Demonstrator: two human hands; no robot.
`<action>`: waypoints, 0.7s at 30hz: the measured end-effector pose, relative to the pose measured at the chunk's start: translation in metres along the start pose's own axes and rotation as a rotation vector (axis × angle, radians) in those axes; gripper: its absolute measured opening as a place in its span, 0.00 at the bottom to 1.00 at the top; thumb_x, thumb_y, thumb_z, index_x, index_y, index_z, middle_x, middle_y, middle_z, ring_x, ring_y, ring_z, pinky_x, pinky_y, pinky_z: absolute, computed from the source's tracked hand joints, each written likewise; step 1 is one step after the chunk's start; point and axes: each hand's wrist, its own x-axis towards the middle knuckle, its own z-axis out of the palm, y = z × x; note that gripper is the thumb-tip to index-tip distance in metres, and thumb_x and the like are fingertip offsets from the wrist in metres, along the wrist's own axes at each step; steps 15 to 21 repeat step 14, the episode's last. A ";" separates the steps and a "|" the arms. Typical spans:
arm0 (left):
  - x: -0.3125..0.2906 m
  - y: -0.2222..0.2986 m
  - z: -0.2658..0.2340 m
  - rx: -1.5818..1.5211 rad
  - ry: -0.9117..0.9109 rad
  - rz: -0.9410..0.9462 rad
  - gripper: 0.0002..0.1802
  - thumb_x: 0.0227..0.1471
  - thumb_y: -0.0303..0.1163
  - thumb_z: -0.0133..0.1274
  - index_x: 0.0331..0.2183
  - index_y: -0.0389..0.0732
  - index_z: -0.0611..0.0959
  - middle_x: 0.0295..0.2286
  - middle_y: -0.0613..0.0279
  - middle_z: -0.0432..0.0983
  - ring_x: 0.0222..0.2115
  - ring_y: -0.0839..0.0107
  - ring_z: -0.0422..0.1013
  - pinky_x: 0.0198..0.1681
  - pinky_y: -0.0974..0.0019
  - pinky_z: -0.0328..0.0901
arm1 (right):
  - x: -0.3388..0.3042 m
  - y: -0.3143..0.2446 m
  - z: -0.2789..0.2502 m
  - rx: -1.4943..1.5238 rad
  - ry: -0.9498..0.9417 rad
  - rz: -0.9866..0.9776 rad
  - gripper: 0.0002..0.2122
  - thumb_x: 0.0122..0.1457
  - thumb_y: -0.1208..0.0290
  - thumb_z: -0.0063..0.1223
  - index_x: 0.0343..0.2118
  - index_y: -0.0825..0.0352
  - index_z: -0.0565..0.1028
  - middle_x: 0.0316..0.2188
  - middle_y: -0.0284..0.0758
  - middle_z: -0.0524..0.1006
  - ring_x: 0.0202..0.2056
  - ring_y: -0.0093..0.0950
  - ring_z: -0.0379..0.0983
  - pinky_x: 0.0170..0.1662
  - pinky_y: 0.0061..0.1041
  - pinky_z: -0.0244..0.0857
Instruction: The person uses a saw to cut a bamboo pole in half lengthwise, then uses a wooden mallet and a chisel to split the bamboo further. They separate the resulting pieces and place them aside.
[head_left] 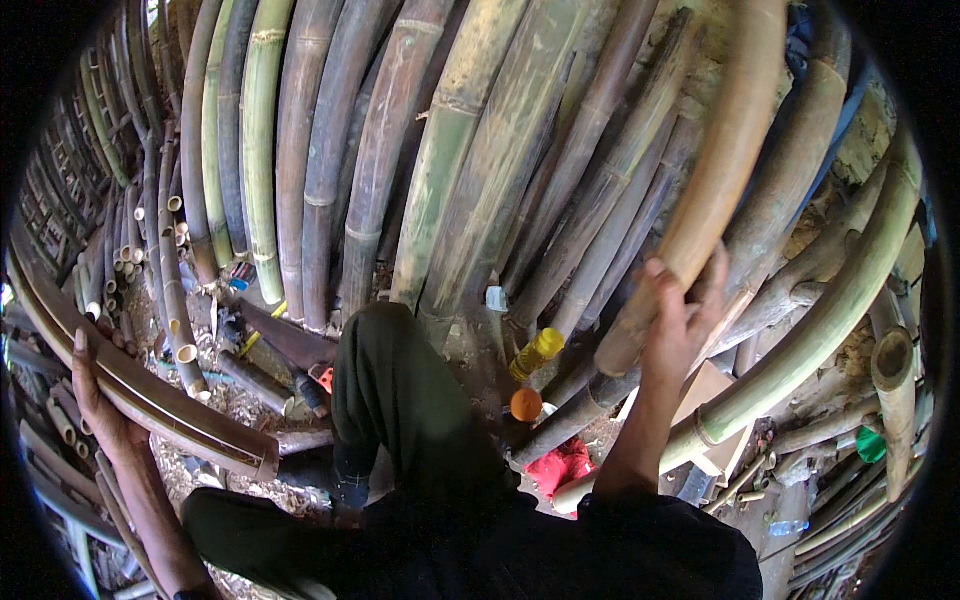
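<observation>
On the left, my left hand [105, 395] is closed around a long brown bamboo piece [170, 405]. Long slits run along this piece near its end, which lies by my bent knee. At right, my right hand [687, 310] grips a smooth brown pole [725, 150] near its blunt lower end. The pole leans up and away to the right; its upper part is blurred and leaves the top of the view. Just left of that lower end are a yellow bottle [538, 352] and an orange round cap or lid [526, 405].
Thick green and brown bamboo poles [425, 200] stand in a row ahead. A handsaw [285, 335] lies on the shaving-covered ground by my knee [400, 390]. A red bag or cloth [560, 465] and a cardboard box [705, 400] are at right, near a curved green bamboo pole [790, 365].
</observation>
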 end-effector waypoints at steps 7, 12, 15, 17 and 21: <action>-0.032 0.002 0.018 0.211 0.008 0.185 0.28 0.62 0.45 0.59 0.52 0.33 0.76 0.37 0.59 0.76 0.35 0.72 0.74 0.39 0.71 0.70 | 0.023 0.080 0.051 0.095 -0.019 0.095 0.31 0.56 0.75 0.65 0.61 0.73 0.64 0.51 0.40 0.72 0.50 0.30 0.70 0.54 0.28 0.66; -0.066 -0.009 0.021 0.143 0.062 0.179 0.34 0.58 0.41 0.63 0.58 0.33 0.71 0.38 0.57 0.75 0.35 0.69 0.75 0.38 0.68 0.72 | 0.007 0.251 0.113 0.025 -0.054 0.179 0.31 0.51 0.80 0.60 0.60 0.73 0.64 0.51 0.48 0.73 0.51 0.41 0.71 0.59 0.35 0.64; -0.082 -0.004 0.007 0.262 -0.030 0.141 0.46 0.55 0.50 0.66 0.64 0.34 0.66 0.43 0.57 0.74 0.36 0.67 0.74 0.40 0.66 0.72 | -0.008 0.307 0.136 -0.129 -0.024 -0.010 0.33 0.51 0.84 0.53 0.63 0.69 0.62 0.54 0.53 0.71 0.53 0.43 0.72 0.62 0.36 0.62; -0.082 -0.004 0.007 0.262 -0.030 0.141 0.46 0.55 0.50 0.66 0.64 0.34 0.66 0.43 0.57 0.74 0.36 0.67 0.74 0.40 0.66 0.72 | -0.008 0.307 0.136 -0.129 -0.024 -0.010 0.33 0.51 0.84 0.53 0.63 0.69 0.62 0.54 0.53 0.71 0.53 0.43 0.72 0.62 0.36 0.62; -0.082 -0.004 0.007 0.262 -0.030 0.141 0.46 0.55 0.50 0.66 0.64 0.34 0.66 0.43 0.57 0.74 0.36 0.67 0.74 0.40 0.66 0.72 | -0.008 0.307 0.136 -0.129 -0.024 -0.010 0.33 0.51 0.84 0.53 0.63 0.69 0.62 0.54 0.53 0.71 0.53 0.43 0.72 0.62 0.36 0.62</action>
